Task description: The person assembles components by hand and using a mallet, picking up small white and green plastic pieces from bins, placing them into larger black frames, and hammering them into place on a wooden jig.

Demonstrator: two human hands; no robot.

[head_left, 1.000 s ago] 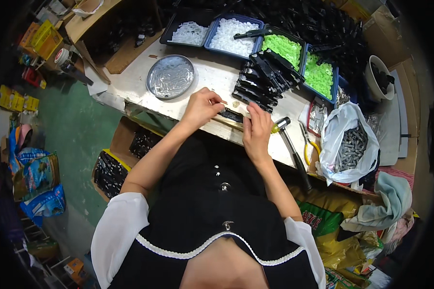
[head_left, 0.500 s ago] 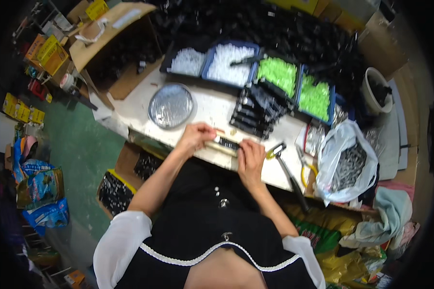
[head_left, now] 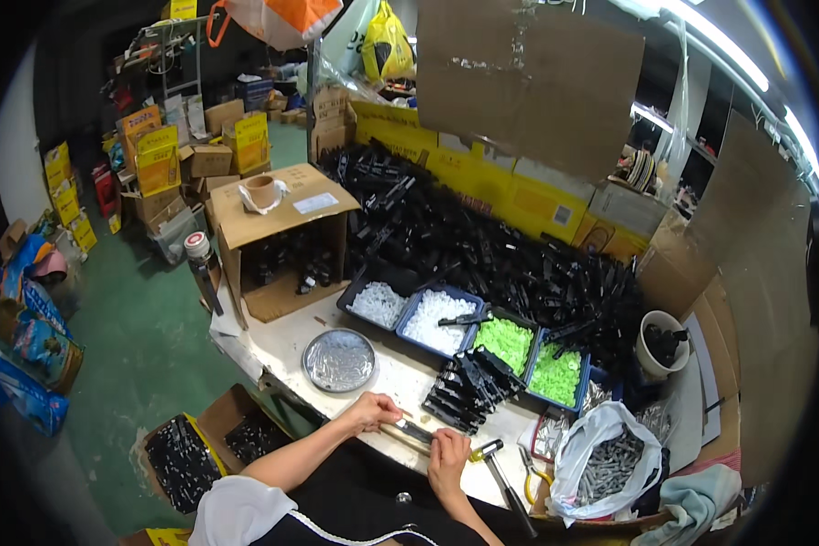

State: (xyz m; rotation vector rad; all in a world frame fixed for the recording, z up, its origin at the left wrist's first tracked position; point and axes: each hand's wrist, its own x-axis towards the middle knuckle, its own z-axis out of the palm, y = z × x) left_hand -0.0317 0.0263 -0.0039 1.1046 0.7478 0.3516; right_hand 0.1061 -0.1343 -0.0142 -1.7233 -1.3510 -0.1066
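Leftmost, well away from the round metal dish (head_left: pixel 338 360), cardboard boxes (head_left: pixel 211 162) stand stacked on the green floor, and an open carton of dark parts (head_left: pixel 180 455) sits on the floor below and left of the dish, probably within reach for restocking. Just left of and behind the dish, a larger open box (head_left: pixel 282 241) rests at the counter's (head_left: pixel 273 338) corner with a roll of tape (head_left: pixel 261 190) on top. The dish itself lies flat on the counter, holding small shiny pieces, likely so they stay gathered.

Below and right of the dish, the left hand (head_left: pixel 369 411) closes its grip over one end of a long, narrow black piece (head_left: pixel 412 431), pressing it onto the counter's front edge. The right hand (head_left: pixel 448 452), further right, pinches the other end, so the piece is steadied from both sides. A screwdriver with a yellow handle (head_left: pixel 493 458) lies just beside that hand, handy for pickup.

Right of the dish, blue trays hold white pieces (head_left: pixel 435 317) and bright green pieces (head_left: pixel 503 339), sorted by colour; a row of black parts (head_left: pixel 465 389) is lined up in front of them. Behind, a big heap of black parts (head_left: pixel 500 264) fills the back. Far right, an open white bag of grey screws (head_left: pixel 608 462) sags near a white cup (head_left: pixel 661 344).
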